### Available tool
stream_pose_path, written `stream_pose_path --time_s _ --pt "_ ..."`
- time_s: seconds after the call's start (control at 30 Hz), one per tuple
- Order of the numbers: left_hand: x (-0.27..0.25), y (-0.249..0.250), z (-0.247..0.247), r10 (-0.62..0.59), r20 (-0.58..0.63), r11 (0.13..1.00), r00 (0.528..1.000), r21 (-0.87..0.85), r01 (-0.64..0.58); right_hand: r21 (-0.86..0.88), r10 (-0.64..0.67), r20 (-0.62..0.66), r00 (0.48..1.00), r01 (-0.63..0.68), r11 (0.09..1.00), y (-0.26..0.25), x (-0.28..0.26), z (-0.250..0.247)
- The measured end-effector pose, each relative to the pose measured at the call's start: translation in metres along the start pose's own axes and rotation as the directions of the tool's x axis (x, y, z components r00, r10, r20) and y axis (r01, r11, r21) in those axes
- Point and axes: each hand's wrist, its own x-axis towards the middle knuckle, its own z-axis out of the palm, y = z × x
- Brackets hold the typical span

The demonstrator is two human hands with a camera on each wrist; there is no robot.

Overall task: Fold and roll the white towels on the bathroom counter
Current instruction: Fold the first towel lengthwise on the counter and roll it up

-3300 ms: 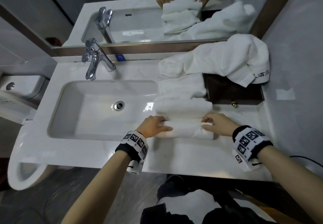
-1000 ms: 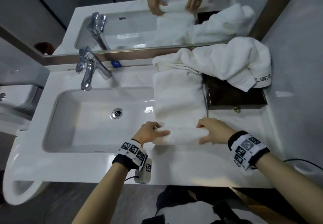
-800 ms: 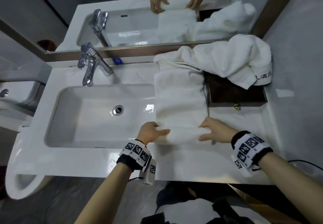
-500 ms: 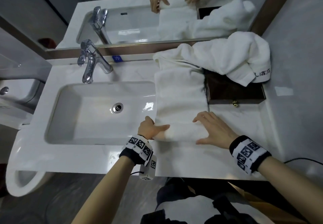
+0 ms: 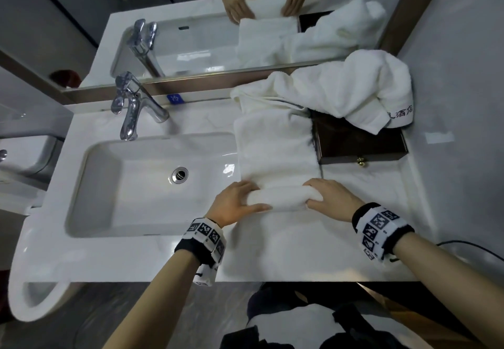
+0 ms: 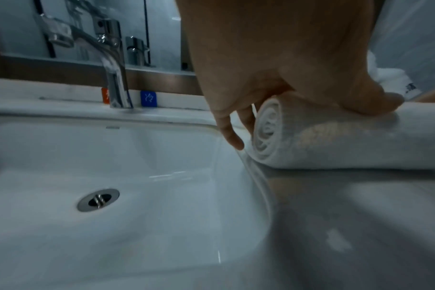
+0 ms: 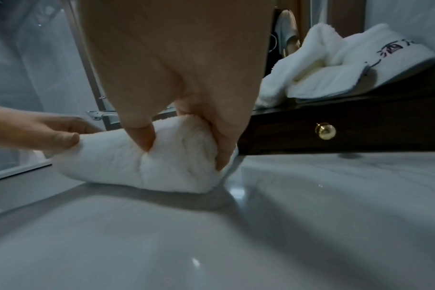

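Observation:
A folded white towel (image 5: 275, 152) lies as a long strip on the counter (image 5: 286, 250), right of the sink. Its near end is rolled into a tight cylinder (image 5: 281, 198). My left hand (image 5: 237, 201) grips the roll's left end; the left wrist view shows the spiral end (image 6: 268, 131) under my thumb. At the roll's other end (image 7: 176, 155), my right hand (image 5: 327, 198) pinches it between thumb and fingers. A second, crumpled white towel (image 5: 341, 92) with dark lettering lies at the back right.
The sink basin (image 5: 114, 185) with a chrome faucet (image 5: 131, 108) is to the left. A dark wooden drawer box (image 5: 360, 144) with a brass knob stands right of the towel strip, partly under the crumpled towel. A mirror runs behind.
The towel's far part was spread out flat earlier. Half a second ago my right hand lay flat on the towel; now both hands grip the roll, which is thicker and farther up the strip.

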Motion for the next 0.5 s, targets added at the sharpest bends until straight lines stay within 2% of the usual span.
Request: stream_pose_path --time_s 0.1,0.2,0.3,0.37,0.5 --pt "0.003 0.004 -0.006 -0.041 0.014 0.999 0.999 0.037 0.040 0.052 0.074 -0.007 0.997 -0.073 0.996 0.002 0.004 0.000" --pt "0.010 0.009 -0.008 -0.180 0.018 0.984 0.984 -0.014 0.180 0.136 0.161 -0.040 0.986 -0.155 0.979 0.002 0.006 0.000" --pt "0.023 0.012 -0.010 -0.421 -0.027 0.874 0.907 -0.281 0.397 0.224 0.246 -0.035 0.969 -0.233 0.946 0.002 0.009 -0.001" --pt "0.034 0.012 -0.011 -0.518 -0.067 0.808 0.853 -0.366 0.462 0.225 0.264 -0.035 0.964 -0.250 0.942 0.001 0.010 -0.001" --pt "0.049 0.009 -0.013 -0.535 -0.103 0.817 0.839 -0.314 0.483 0.240 0.274 -0.034 0.961 -0.259 0.936 0.002 0.011 -0.002"
